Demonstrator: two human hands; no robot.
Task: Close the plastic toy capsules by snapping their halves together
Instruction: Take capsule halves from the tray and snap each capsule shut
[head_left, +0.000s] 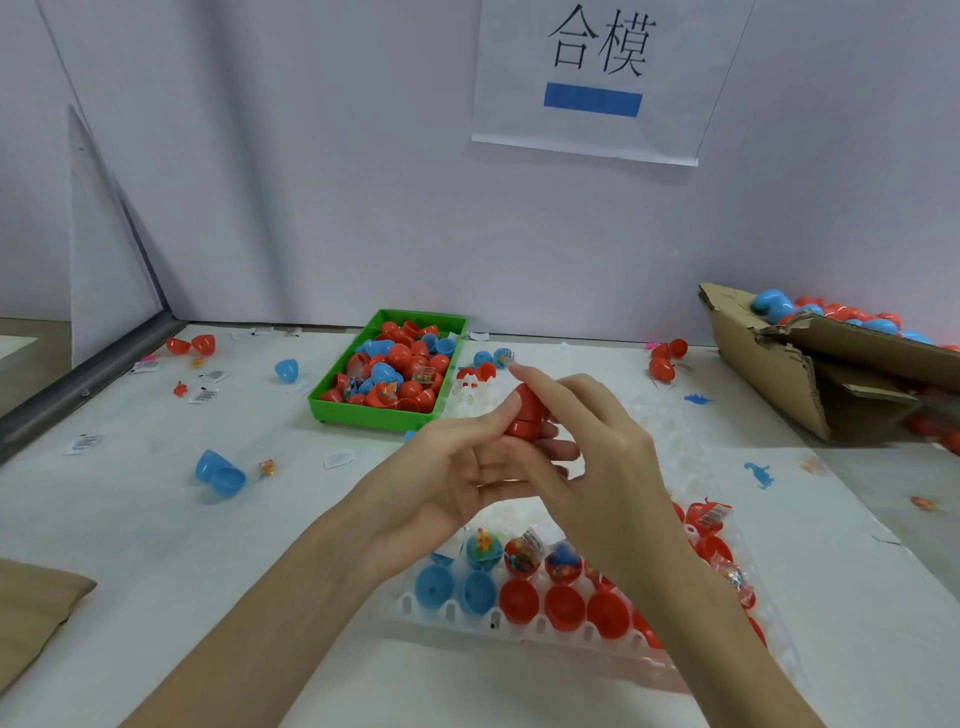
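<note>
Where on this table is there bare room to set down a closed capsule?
Bare patch: left of the white tray, below the open blue capsule. Crowded: around the green bin and cardboard box, scattered with capsules and toys.

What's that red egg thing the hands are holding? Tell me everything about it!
The red capsule is egg-shaped and looks like smooth, shiny plastic. It has two halves, and a dark seam runs round its middle where they meet. It is held up in the air above the white tray, tilted a little. The left hand pinches it with thumb and fingers, and the right hand wraps fingers round its other side. Whether it has snapped fully shut cannot be told.
</note>
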